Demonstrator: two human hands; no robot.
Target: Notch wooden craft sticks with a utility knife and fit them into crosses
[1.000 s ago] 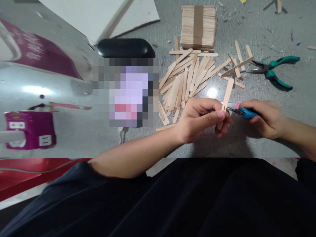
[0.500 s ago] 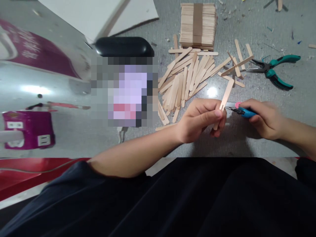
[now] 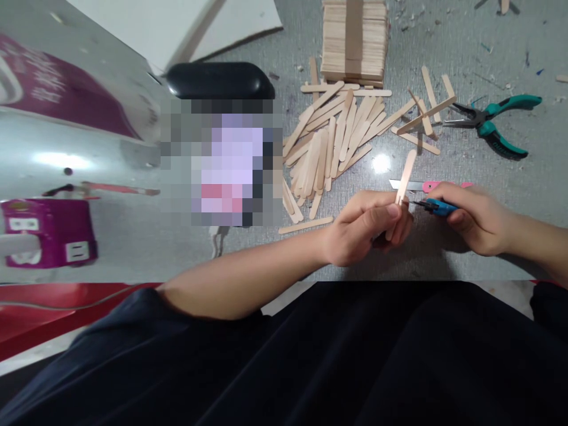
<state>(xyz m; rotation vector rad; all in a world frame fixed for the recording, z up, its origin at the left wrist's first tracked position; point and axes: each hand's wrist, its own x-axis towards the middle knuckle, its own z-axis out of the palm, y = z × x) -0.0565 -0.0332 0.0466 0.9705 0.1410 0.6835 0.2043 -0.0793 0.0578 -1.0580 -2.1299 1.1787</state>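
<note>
My left hand is closed in a pinch on a wooden craft stick that stands tilted above the grey tabletop. My right hand is closed on a blue cutter. Its dark tip points left and almost touches the stick near my left thumb. Just behind them a pink cutter lies flat on the table with its blade out to the left.
Loose sticks lie in a heap behind my hands, with a banded bundle of sticks further back. Teal pliers lie at the right beside some crossed sticks. A black case, white board and purple box sit left.
Both hands have dropped slightly toward me with the stick and blue cutter. The pink cutter on the table now shows apart from the blue one.
</note>
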